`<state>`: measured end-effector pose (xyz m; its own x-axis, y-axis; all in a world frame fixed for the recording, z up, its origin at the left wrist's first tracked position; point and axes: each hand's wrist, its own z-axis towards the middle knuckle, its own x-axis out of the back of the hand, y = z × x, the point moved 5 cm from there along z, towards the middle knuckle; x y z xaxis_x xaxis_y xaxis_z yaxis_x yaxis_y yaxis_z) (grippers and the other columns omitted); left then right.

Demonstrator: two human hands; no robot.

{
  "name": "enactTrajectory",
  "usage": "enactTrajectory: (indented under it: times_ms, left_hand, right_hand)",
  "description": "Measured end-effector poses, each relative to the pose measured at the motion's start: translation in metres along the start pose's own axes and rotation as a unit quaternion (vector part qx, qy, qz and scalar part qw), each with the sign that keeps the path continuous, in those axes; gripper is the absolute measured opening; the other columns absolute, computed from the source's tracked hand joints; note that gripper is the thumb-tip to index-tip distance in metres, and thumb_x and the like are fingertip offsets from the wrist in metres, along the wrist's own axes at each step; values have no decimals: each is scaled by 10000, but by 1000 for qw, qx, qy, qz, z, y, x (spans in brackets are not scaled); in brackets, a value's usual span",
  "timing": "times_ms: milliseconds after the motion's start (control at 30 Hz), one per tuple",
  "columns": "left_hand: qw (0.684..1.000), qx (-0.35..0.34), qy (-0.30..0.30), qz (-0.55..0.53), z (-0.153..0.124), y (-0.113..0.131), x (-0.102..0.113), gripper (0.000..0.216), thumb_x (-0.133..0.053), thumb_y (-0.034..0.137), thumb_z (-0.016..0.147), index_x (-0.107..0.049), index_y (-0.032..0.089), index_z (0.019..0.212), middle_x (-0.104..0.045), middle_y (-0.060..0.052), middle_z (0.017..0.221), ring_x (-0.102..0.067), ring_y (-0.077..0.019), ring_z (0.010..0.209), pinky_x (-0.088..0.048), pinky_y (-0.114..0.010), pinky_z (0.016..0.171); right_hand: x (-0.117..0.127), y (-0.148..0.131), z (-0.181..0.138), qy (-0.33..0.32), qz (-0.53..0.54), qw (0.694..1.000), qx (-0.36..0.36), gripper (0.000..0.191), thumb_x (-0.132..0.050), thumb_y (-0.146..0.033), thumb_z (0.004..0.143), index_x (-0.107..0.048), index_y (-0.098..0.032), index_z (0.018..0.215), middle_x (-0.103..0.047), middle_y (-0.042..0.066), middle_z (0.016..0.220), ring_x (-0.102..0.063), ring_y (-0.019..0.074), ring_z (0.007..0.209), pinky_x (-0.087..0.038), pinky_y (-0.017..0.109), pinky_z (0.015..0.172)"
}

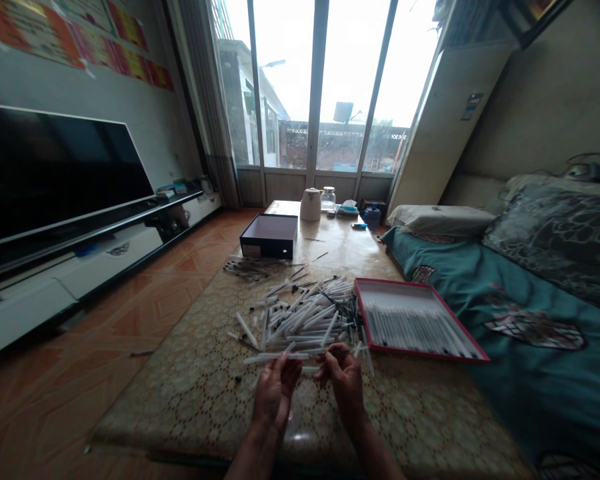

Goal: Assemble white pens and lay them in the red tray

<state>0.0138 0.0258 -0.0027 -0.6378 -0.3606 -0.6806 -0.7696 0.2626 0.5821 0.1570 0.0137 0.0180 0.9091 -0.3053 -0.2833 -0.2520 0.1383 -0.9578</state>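
Lower centre of the frame, and the left hand (pixel 276 387) has a slim white plastic tube (pixel 299 357) pinched between thumb and fingers, while the right hand (pixel 344 373) is curled, fingertips together, on what I can't tell. That tube, just below the loose tube pile (pixel 307 321) mid-frame, looks light, stiff, slick and prone to rolling: best pinched gently around mid-length.

My left forearm (pixel 256 441) slants toward 1 o'clock, my right forearm (pixel 373 443) toward 11. My left hand (pixel 276 387) grips between thumb and fingers. At its 3 o'clock, just apart, my right hand (pixel 345 377) curls its fingers inward; how tightly they meet, I can't make out.
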Motion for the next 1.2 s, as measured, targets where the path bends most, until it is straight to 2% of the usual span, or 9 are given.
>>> enactTrajectory:
  times_ms: [267,533,633,733,833,1033,1067,1133,1200]
  left_hand:
    - [1000,9,1,-11,4,2,4,92,-556,41,764,-575,125,731,-703,-60,628,-681,-157,584,-559,-247,583]
    - [998,48,10,-41,-11,-1,-5,142,-523,35,788,-602,118,705,-706,-64,656,-682,-156,604,-568,-253,611]
    - [996,66,15,-63,-12,-4,-8,160,-520,27,787,-610,120,692,-705,-56,648,-680,-153,600,-568,-254,609]
    - [995,70,28,-72,-10,-3,-10,175,-513,22,791,-605,115,674,-698,-61,620,-678,-156,589,-566,-248,584]
    - [995,66,30,-72,-9,0,-12,182,-503,22,801,-601,108,674,-698,-72,613,-679,-158,583,-563,-244,563]
    - [991,83,16,-101,-7,-3,-14,198,-479,27,816,-613,108,696,-711,-74,649,-684,-155,611,-572,-250,587]
    - [990,89,16,-107,-7,-4,-13,202,-474,28,819,-615,109,699,-712,-72,650,-685,-152,612,-572,-248,590]
    - [988,102,17,-116,-6,-4,-12,216,-458,35,828,-619,107,703,-713,-77,650,-686,-149,616,-571,-247,598]
    - [987,112,11,-118,-6,-3,-11,225,-443,46,841,-621,103,716,-715,-88,657,-689,-154,630,-569,-254,614]
  right_hand:
    - [-10,-3,2,-33,-40,998,-22,329,-637,-466,713,-524,-171,804,-551,-59,559,-491,65,347,-351,156,316]
    - [-14,-16,-3,-64,-84,994,13,274,-642,-427,717,-563,-169,766,-557,-38,578,-487,70,393,-385,169,347]
    - [-14,-20,-3,-85,-99,991,17,291,-647,-422,715,-573,-174,850,-572,-29,613,-509,87,442,-422,188,394]
    - [-3,-29,3,-30,-89,995,35,343,-623,-431,742,-544,-188,971,-529,-52,594,-490,87,461,-417,188,423]
    - [5,-39,6,19,-68,995,70,274,-567,-442,790,-523,-193,896,-491,-61,583,-463,74,452,-383,176,417]
    - [-2,-42,9,-109,-134,983,57,305,-513,-472,820,-566,-177,874,-583,-11,659,-507,92,449,-378,200,424]
    - [3,-43,14,-106,-160,979,63,327,-467,-483,843,-576,-176,878,-588,-4,659,-510,101,451,-376,209,425]
    - [22,-51,27,-31,-251,961,114,335,-410,-451,873,-596,-173,850,-589,17,672,-538,131,520,-403,239,492]
    - [43,-62,40,70,-394,897,187,232,-474,-351,847,-620,-173,824,-605,62,772,-566,186,703,-422,298,653]
